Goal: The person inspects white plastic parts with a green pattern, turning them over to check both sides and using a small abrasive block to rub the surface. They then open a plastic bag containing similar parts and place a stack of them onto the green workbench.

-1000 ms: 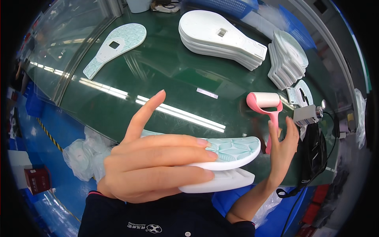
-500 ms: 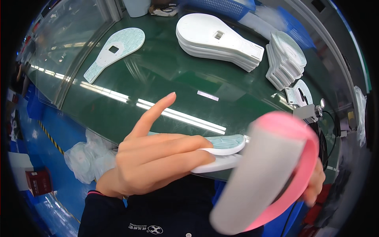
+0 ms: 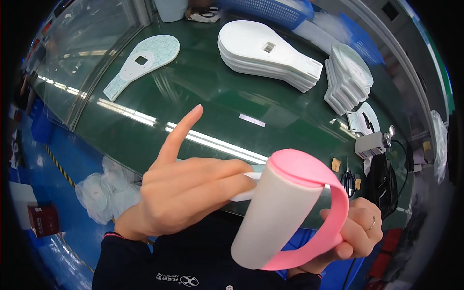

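Note:
My left hand is closed on a white, paddle-shaped plastic shell with a pale teal face. Its index finger points away from the grip. Earlier, two shell edges showed one above the other; now most of that is hidden behind my fingers and the roller. My right hand grips the curved pink handle of a white roller with a pink end cap. The roller is tilted, overlapping the shell in view; whether they touch I cannot tell.
Across the green table lie a single teal-faced shell, a stack of white shells and another stack at far right. A silver-topped bottle, scissors and a black bag sit at right. Blue baskets stand behind.
The roller has moved left and slightly tilted, covering more of the shell, and is less blurred. More of my right hand shows. My left hand has barely moved.

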A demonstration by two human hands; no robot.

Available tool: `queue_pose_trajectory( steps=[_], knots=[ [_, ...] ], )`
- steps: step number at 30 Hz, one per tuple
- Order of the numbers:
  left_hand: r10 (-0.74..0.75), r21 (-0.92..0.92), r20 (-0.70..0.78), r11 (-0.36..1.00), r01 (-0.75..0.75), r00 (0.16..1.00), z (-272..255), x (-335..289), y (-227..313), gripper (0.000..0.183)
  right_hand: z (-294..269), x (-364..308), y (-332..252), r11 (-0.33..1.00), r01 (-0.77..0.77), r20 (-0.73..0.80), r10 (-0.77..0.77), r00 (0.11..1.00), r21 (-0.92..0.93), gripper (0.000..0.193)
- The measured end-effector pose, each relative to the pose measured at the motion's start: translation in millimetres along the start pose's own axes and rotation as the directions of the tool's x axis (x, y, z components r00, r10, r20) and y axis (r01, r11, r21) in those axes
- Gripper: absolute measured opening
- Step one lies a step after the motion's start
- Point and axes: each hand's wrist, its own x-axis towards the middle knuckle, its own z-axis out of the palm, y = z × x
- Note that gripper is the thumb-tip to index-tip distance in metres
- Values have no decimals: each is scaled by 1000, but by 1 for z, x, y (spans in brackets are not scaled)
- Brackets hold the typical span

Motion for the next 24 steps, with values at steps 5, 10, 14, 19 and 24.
queue_pose_trajectory(
  steps=[5, 10, 14, 19, 24],
  knots=[
    [9, -93, -4, 996, -9, 1000, -12, -13, -12, 8, -9, -38, 31, 930, -273, -29, 274, 961, -245, 45],
    [106, -201, 104, 976, -83, 989, -33, -11, -8, 8, 22, -72, 56, 600, -800, -179, 788, 590, 2, 34],
    [141, -274, 196, 958, -84, 970, -36, -10, -8, 10, 30, -76, 73, 414, -910, -147, 903, 405, 37, 30],
    [121, -288, 178, 955, -66, 977, -43, -10, 2, 6, 41, -84, 85, 437, -898, -83, 894, 440, -52, 29],
    [113, -333, 85, 940, -79, 990, -25, -7, 5, 4, 23, -63, 54, 579, -746, -253, 707, 660, -329, 27]
  ],
)
